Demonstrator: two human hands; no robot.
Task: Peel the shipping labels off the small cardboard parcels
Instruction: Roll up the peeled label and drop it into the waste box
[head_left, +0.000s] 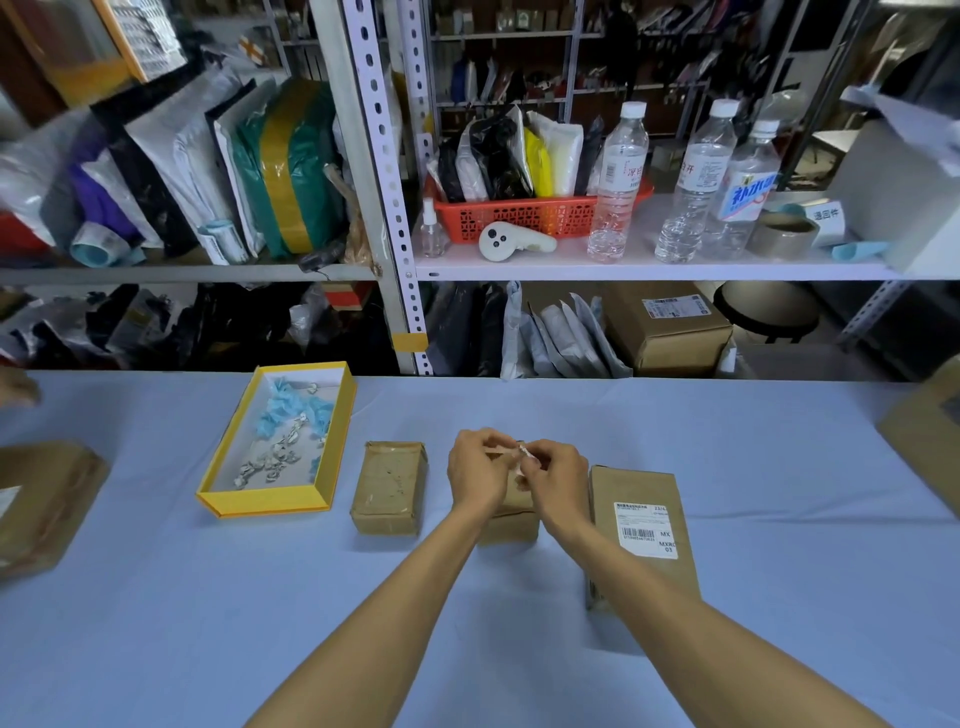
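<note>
Pinching crumpled label scrap (523, 451): left hand (478, 467) and right hand (556, 470) both grip it above middle parcel (511, 527) on surface (519, 649); right parcel (634, 571) labelled.

Three water bottles (618, 182), red basket (519, 214) (full of pouches), perhaps a controller (511, 240).

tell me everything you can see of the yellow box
The yellow box is a shallow open rectangular tray, seemingly card, yellow outside, white inside. It lies flat on the blue table, left of a bare parcel and apart from it. Inside lie crumpled blue scraps at the far end and whitish crumpled scraps nearer the front.
</note>
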